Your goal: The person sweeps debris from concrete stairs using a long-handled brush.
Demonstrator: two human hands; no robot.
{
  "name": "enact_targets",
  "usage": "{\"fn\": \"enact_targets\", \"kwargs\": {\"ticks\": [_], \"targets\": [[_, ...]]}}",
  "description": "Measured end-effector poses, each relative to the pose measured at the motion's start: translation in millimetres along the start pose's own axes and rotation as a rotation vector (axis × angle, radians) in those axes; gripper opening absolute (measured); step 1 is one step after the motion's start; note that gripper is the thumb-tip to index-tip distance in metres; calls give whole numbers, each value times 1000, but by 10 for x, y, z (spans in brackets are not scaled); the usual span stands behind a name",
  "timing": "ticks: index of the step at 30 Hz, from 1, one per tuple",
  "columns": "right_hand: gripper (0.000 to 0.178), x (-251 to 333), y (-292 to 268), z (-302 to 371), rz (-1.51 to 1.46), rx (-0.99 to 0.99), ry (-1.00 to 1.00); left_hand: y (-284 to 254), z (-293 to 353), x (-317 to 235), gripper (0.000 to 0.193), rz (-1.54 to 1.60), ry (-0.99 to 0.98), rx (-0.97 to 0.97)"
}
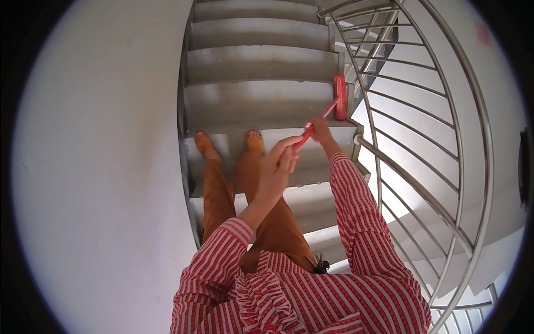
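Observation:
A red broom [340,96] slants away from me, its long narrow head resting on a stair tread at the right end, beside the railing. Both of my hands are closed round its red handle. My left hand [278,167] grips the nearer, upper part of the stick. Farther down the handle, toward the broom head, is my right hand [319,130]. The bristles are partly visible along the head's edge.
Grey stairs [261,65] continue beyond my feet [203,142], which stand on one tread in yellow sandals. A metal railing [409,167] curves along the right. The pale wall [105,167] borders the left.

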State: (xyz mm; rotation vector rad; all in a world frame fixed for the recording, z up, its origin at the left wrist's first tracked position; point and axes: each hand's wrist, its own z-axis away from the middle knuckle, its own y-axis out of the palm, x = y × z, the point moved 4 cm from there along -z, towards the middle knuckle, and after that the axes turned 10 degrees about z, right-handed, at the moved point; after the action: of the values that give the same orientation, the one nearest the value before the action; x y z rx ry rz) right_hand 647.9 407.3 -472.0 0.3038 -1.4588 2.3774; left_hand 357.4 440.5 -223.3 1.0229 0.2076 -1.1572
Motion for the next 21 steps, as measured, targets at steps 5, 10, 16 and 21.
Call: {"fn": "enact_targets", "kwargs": {"ticks": [5,10,16,21], "targets": [[15,1719,263,26,-332,-131,-288,-611,566,-1070,28,-213,4,-241],[23,3620,93,30,-648,-203,-427,-728,1407,-2147,20,-671,317,-255],[28,4371,-23,197,-823,-53,-478,-92,1806,-2251,16,-970,501,134],[31,4186,-641,379,-730,-95,-540,87,2058,-2316,24,-780,675,165]]}}
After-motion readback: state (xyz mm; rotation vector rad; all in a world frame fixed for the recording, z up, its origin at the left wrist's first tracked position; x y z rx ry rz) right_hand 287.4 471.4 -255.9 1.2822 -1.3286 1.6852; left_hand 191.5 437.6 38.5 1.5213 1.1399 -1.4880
